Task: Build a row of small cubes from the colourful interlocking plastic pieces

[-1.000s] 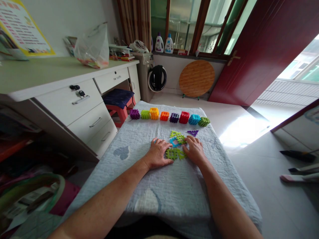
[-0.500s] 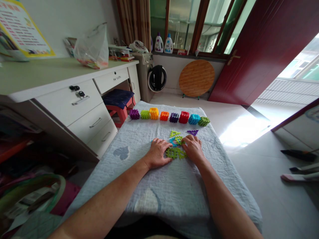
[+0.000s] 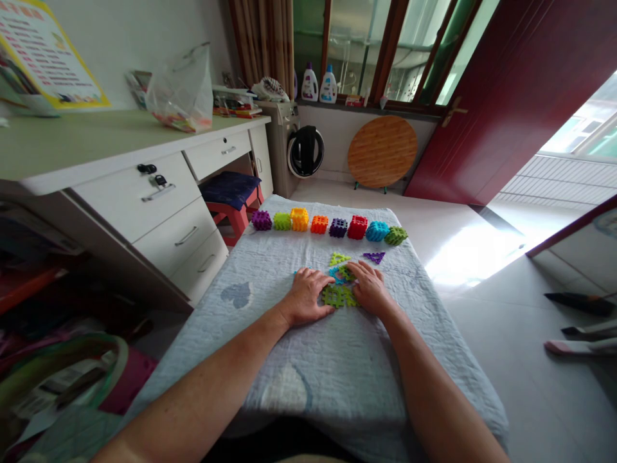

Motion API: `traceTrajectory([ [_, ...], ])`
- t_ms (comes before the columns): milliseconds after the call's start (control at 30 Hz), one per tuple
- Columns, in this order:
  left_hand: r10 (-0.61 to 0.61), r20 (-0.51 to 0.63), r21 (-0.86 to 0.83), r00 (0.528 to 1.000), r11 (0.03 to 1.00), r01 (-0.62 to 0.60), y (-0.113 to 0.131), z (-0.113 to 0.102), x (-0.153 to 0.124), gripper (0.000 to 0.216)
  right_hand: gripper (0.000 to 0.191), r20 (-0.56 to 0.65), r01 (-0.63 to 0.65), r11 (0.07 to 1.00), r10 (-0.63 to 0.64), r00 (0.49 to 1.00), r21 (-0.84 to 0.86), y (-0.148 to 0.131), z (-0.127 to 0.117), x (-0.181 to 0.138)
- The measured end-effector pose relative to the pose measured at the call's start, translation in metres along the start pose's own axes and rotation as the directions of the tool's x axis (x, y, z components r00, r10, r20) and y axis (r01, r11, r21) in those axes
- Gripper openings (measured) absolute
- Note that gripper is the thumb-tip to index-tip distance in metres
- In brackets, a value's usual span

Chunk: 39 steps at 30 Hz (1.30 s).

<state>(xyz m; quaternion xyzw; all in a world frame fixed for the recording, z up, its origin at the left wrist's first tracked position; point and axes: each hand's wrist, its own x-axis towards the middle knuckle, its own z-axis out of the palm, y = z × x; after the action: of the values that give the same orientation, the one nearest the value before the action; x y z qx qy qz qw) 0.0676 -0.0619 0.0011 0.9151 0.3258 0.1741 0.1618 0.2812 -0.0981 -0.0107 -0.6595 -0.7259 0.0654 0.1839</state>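
My left hand (image 3: 308, 294) and my right hand (image 3: 369, 287) lie palm down on a pale blue cloth (image 3: 308, 360), fingers curled onto a cluster of flat plastic lattice pieces. A green lattice piece (image 3: 336, 296) sits between the two hands, touched by both. A blue piece (image 3: 337, 275) lies just beyond, partly under my fingers. A yellow-green triangle piece (image 3: 339, 258) and a purple triangle piece (image 3: 374, 257) lie loose farther out. Along the cloth's far edge stands a row of several assembled cubes, from a purple cube (image 3: 261, 220) at the left to a green cube (image 3: 396, 235) at the right.
A white desk with drawers (image 3: 159, 212) runs along the left, with a plastic bag (image 3: 180, 90) on top. A red stool (image 3: 231, 206) stands under it. A round wooden tabletop (image 3: 382, 152) leans on the far wall beside a dark red door (image 3: 506, 96).
My right hand has slid left and closer to my left hand, covering more of the flat pieces. The left hand has barely moved.
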Motion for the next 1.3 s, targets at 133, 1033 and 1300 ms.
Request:
traceTrajectory([
  [133, -0.006, 0.005, -0.005, 1.0, 1.0, 0.006, 0.0, 0.001, 0.0, 0.061, 0.042, -0.006, 0.007, 1.0, -0.007, 1.0, 0.015, -0.001, -0.005, 0.001],
  [1033, 0.033, -0.109, -0.256, 0.994, 0.965, -0.06, -0.004, -0.004, -0.001, 0.094, 0.035, -0.118, 0.139, 0.979, -0.122, 0.985, 0.151, -0.039, -0.004, -0.015],
  [1300, -0.304, -0.325, -0.491, 0.895, 0.864, 0.115, -0.022, -0.003, 0.003, 0.045, 0.056, 0.057, 0.126, 0.992, -0.127, 0.99, 0.022, -0.037, -0.005, -0.022],
])
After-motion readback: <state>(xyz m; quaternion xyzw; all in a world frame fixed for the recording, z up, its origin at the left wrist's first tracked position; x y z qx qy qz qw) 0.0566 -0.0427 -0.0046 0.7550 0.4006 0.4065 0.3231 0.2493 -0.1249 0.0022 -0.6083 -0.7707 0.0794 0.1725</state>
